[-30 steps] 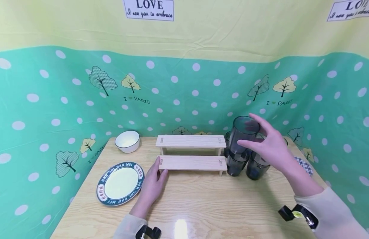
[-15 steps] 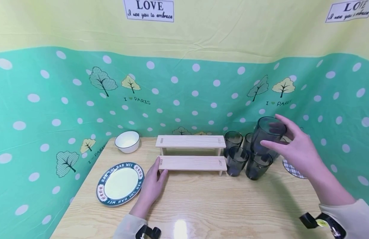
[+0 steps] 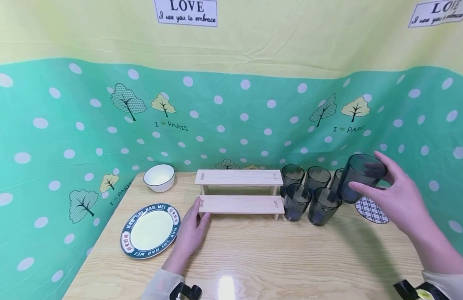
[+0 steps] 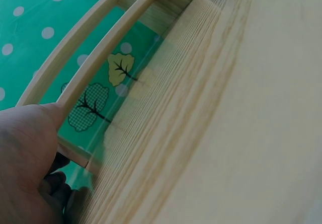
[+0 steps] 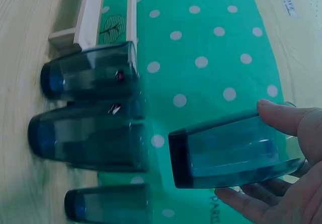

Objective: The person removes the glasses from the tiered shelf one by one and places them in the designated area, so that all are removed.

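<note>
My right hand (image 3: 402,204) grips a dark see-through glass tumbler (image 3: 357,177) near its rim, thumb on one side and fingers on the other. In the right wrist view the tumbler (image 5: 226,151) hangs raised beside the standing ones, its thick base away from the palm. Several matching tumblers (image 3: 323,208) stand grouped to its left. With my left hand (image 3: 190,233) I hold the left end of a two-tier wooden shelf (image 3: 240,204) at its lower step. The left wrist view has that hand (image 4: 25,158) around the shelf's end, fingers curled.
A checked round mat (image 3: 372,211) lies at the right, partly behind the right hand. On the left are a blue-rimmed plate (image 3: 169,239) and a white bowl (image 3: 160,179). A polka-dot cloth (image 3: 246,116) closes off the back and sides of the table (image 3: 265,258).
My right hand has carried the tumbler rightward, past the standing tumblers, and a little lower, with the tumbler tilting. The left hand has stayed at the shelf's end.
</note>
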Demonstrator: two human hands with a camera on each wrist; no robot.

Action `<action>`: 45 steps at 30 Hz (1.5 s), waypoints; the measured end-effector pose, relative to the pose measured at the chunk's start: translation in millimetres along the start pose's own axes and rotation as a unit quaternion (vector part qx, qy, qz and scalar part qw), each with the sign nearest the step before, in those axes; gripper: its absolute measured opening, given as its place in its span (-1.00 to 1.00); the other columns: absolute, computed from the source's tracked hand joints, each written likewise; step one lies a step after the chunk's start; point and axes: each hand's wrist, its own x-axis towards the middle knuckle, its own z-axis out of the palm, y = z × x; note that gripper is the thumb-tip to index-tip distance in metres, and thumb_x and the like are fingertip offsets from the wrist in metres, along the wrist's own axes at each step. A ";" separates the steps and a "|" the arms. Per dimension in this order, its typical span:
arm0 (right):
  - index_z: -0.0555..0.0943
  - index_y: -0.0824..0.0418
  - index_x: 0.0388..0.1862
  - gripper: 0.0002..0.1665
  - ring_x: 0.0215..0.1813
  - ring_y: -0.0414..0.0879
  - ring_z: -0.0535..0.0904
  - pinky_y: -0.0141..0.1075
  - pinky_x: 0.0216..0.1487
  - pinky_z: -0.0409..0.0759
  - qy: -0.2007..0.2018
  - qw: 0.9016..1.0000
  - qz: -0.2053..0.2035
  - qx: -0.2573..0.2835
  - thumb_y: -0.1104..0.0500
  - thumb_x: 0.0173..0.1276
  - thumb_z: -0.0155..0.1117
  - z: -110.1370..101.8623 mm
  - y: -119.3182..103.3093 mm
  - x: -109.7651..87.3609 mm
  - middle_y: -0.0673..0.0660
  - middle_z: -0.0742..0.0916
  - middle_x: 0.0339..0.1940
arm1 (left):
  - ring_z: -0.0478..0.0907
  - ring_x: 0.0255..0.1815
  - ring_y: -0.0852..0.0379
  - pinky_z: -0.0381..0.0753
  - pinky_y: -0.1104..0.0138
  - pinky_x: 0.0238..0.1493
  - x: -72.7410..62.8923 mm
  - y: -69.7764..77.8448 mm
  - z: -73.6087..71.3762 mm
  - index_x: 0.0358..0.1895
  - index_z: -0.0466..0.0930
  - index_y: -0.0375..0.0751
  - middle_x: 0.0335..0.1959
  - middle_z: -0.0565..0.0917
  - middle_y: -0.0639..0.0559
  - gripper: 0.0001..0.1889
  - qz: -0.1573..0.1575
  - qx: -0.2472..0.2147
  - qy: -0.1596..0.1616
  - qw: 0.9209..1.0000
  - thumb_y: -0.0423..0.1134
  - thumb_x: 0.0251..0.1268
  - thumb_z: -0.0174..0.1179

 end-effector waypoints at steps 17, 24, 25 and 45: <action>-0.23 0.10 0.90 0.44 0.48 0.68 0.30 0.60 0.24 0.38 -0.001 0.998 0.012 -0.060 -0.26 0.48 0.56 -2.6 47.5 -4.8 0.58 0.39 0.60 | 0.13 0.76 -0.28 0.13 -0.15 0.74 -0.4 -0.3 0.0 0.83 -0.01 -0.21 0.78 0.18 -0.26 -0.22 0.000 0.001 -0.004 1.000 0.00 0.81 0.09; -0.17 0.19 0.89 0.43 0.33 0.37 0.51 -0.10 0.02 0.58 -0.005 0.998 -0.005 -0.064 -0.21 0.46 0.60 8.9 71.7 -3.4 0.52 0.49 0.53 | 0.14 0.76 -0.29 0.14 -0.14 0.74 0.6 -0.6 -0.3 0.83 -0.01 -0.21 0.77 0.19 -0.27 -0.22 0.004 0.003 -0.002 1.000 -0.01 0.81 0.09; -0.17 0.21 0.88 0.42 0.40 0.53 0.43 0.07 0.11 0.60 -0.010 0.998 -0.002 -0.058 -0.20 0.47 0.59 10.4 74.0 -3.4 0.58 0.45 0.55 | 0.14 0.76 -0.29 0.14 -0.14 0.74 0.6 -0.6 -0.3 0.83 -0.01 -0.21 0.77 0.19 -0.27 -0.22 0.004 0.003 -0.002 1.000 -0.01 0.81 0.09; -0.07 0.18 0.88 0.41 0.61 0.80 -0.02 0.78 0.33 0.12 -0.024 0.999 0.021 -0.026 -0.20 0.42 0.64 46.1 105.8 1.0 0.62 0.01 0.76 | 0.14 0.76 -0.29 0.14 -0.14 0.74 0.5 -0.7 -0.3 0.82 0.00 -0.23 0.77 0.18 -0.29 -0.22 0.002 0.000 -0.003 1.000 -0.02 0.81 0.10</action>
